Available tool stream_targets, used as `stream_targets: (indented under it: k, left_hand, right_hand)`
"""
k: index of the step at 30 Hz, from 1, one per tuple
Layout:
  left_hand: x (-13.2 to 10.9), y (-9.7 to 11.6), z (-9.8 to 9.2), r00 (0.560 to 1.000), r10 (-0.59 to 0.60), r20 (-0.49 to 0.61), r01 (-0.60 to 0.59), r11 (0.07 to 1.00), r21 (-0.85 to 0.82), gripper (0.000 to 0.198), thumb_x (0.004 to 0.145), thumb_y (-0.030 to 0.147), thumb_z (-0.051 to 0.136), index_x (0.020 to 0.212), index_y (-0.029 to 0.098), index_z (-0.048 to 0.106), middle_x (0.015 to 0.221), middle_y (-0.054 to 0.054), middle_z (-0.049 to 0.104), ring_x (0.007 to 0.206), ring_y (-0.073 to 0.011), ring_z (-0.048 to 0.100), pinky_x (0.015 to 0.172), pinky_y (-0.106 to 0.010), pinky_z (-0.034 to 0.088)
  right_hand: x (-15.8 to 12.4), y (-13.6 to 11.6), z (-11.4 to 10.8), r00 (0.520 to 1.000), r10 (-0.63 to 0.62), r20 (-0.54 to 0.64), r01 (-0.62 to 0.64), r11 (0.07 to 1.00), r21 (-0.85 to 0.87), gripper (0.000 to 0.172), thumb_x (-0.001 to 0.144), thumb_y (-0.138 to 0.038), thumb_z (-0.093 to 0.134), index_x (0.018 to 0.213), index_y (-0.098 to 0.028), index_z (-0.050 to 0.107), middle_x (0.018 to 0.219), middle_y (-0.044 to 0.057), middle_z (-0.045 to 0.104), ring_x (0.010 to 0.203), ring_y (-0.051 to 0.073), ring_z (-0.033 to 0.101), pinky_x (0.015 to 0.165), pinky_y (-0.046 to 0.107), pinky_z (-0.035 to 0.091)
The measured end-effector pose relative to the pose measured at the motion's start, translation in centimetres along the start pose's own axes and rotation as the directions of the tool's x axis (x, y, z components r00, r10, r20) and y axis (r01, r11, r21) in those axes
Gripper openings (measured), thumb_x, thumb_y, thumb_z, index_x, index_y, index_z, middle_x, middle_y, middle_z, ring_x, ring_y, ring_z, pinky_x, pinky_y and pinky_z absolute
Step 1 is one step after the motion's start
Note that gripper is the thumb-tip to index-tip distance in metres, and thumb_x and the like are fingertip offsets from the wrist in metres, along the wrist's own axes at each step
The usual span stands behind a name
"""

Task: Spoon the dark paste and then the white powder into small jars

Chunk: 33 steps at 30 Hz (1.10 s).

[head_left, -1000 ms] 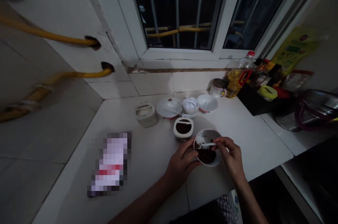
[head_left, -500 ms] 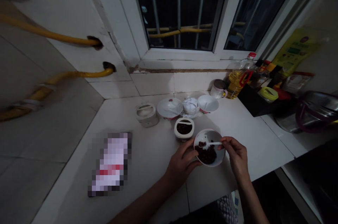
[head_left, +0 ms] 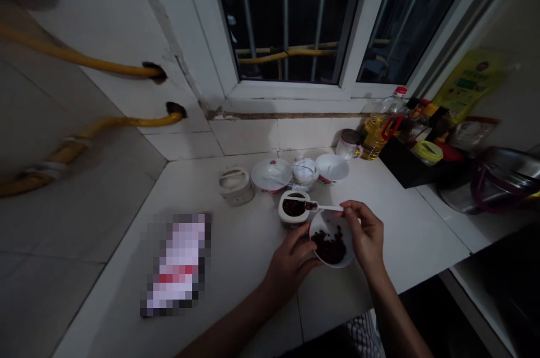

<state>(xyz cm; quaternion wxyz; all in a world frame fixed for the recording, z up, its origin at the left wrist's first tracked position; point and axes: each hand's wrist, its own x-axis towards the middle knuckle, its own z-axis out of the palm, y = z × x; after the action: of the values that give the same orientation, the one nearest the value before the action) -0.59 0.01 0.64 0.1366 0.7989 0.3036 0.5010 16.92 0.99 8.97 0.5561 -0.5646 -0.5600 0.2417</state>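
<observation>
My left hand (head_left: 289, 257) grips the left side of a white bowl (head_left: 348, 254), which tilts a little towards me. Dark reddish-brown food (head_left: 331, 247), its kind unclear, covers part of the bowl's inside. Between thumb and fingers of my right hand (head_left: 366, 234) is the handle of a small white spoon (head_left: 331, 208). A bit of the dark food sits in the spoon's head, which is over the right rim of a square white seasoning jar (head_left: 294, 218). That jar has a bar across its opening and holds the same dark stuff.
Behind the jar stand a second seasoning jar (head_left: 235, 192), a shallow bowl (head_left: 270, 178), a glass jar of white contents (head_left: 304, 173) and another bowl (head_left: 332, 168). An oil bottle (head_left: 373, 136) and a steel pot (head_left: 489, 178) are at right. A blurred-out object (head_left: 175, 265) lies at left.
My right hand has lifted the spoon out of the bowl and moved it up and left to the seasoning jar. My left hand and the bowl have stayed put.
</observation>
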Motion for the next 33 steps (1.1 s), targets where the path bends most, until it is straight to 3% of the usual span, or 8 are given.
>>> stream_targets:
  k: [2, 4, 6, 8, 14, 19, 26, 33]
  left_hand:
    - [0.0, -0.1, 0.1, 1.0, 0.007, -0.002, -0.007, 1.0, 0.0, 0.021, 0.089, 0.03, 0.06, 0.107, 0.019, 0.055, 0.129, -0.015, 0.052, 0.113, -0.0235, 0.059, 0.086, -0.038, 0.057]
    - [-0.1, -0.1, 0.1, 1.0, 0.011, -0.008, -0.011, 1.0, 0.009, 0.02, 0.09, 0.03, 0.059, 0.107, 0.019, 0.055, 0.129, -0.015, 0.052, 0.115, -0.0236, 0.058, 0.088, -0.038, 0.056]
    - [-0.1, -0.1, 0.2, 1.0, 0.018, -0.018, -0.018, 1.0, 0.021, 0.019, 0.091, 0.03, 0.058, 0.106, 0.019, 0.056, 0.129, -0.015, 0.052, 0.115, -0.024, 0.058, 0.089, -0.039, 0.055]
    - [-0.1, -0.2, 0.3, 0.999, 0.028, -0.026, -0.028, 0.999, 0.025, 0.019, 0.091, 0.03, 0.058, 0.105, 0.018, 0.057, 0.128, -0.016, 0.052, 0.115, -0.0244, 0.058, 0.089, -0.039, 0.055]
    - [-0.2, -0.2, 0.3, 1.0, 0.008, -0.026, -0.009, 0.999, -0.036, 0.022, 0.088, 0.029, 0.062, 0.106, 0.018, 0.057, 0.131, -0.016, 0.052, 0.112, -0.0245, 0.06, 0.087, -0.038, 0.057]
    - [-0.1, 0.0, 0.1, 0.999, 0.03, -0.012, -0.03, 0.999, -0.013, 0.022, 0.089, 0.029, 0.061, 0.107, 0.019, 0.055, 0.13, -0.016, 0.052, 0.114, -0.0248, 0.059, 0.086, -0.039, 0.057]
    - [-0.2, -0.1, 0.1, 0.999, 0.036, -0.004, -0.035, 0.999, 0.022, 0.022, 0.089, 0.029, 0.06, 0.107, 0.018, 0.054, 0.129, -0.017, 0.051, 0.114, -0.0254, 0.059, 0.086, -0.04, 0.057]
    - [-0.1, 0.0, 0.0, 1.0, 0.026, 0.006, -0.026, 1.0, 0.008, 0.021, 0.09, 0.029, 0.06, 0.108, 0.019, 0.055, 0.13, -0.015, 0.051, 0.112, -0.0244, 0.06, 0.086, -0.038, 0.058]
  right_hand:
    - [0.2, -0.5, 0.9, 0.972, -0.234, 0.033, 0.236, 0.96, -0.151, 0.017, 0.09, -0.024, 0.048, 0.089, -0.022, 0.065, 0.078, 0.004, 0.07, 0.077, 0.02, 0.062, 0.076, 0.036, 0.047]
    - [0.4, -0.8, 1.5, 0.873, -0.452, 0.185, 0.487, 0.833, -0.263, 0.022, 0.088, -0.016, 0.045, 0.092, -0.022, 0.065, 0.08, 0.004, 0.07, 0.077, 0.02, 0.061, 0.084, 0.04, 0.044]
    - [0.6, -0.9, 1.6, 0.767, -0.554, 0.323, 0.639, 0.706, -0.307, 0.027, 0.085, -0.009, 0.043, 0.096, -0.023, 0.063, 0.08, 0.003, 0.07, 0.075, 0.019, 0.06, 0.088, 0.043, 0.042]
    - [0.7, -0.8, 1.2, 0.739, -0.582, 0.34, 0.673, 0.665, -0.325, 0.03, 0.083, -0.006, 0.043, 0.1, -0.023, 0.062, 0.083, 0.003, 0.071, 0.075, 0.019, 0.061, 0.089, 0.044, 0.041]
    - [0.2, 0.5, -2.3, 0.835, -0.538, 0.113, 0.539, 0.761, -0.362, 0.022, 0.087, -0.011, 0.049, 0.099, -0.024, 0.061, 0.076, 0.002, 0.07, 0.071, 0.021, 0.062, 0.085, 0.046, 0.045]
    - [-0.6, 2.5, -4.7, 0.852, -0.455, 0.258, 0.523, 0.731, -0.439, 0.018, 0.087, -0.013, 0.05, 0.097, -0.023, 0.061, 0.071, 0.001, 0.069, 0.063, 0.018, 0.062, 0.085, 0.046, 0.044]
    - [-1.9, 1.9, -3.4, 0.852, -0.37, 0.37, 0.492, 0.808, -0.325, 0.017, 0.087, -0.014, 0.047, 0.092, -0.022, 0.061, 0.073, 0.0, 0.069, 0.065, 0.017, 0.061, 0.091, 0.047, 0.041]
    - [-2.6, 1.9, -2.4, 0.974, -0.093, 0.205, 0.13, 0.976, -0.176, 0.016, 0.087, -0.027, 0.052, 0.079, -0.024, 0.065, 0.057, -0.002, 0.066, 0.069, 0.021, 0.062, 0.09, 0.043, 0.043]
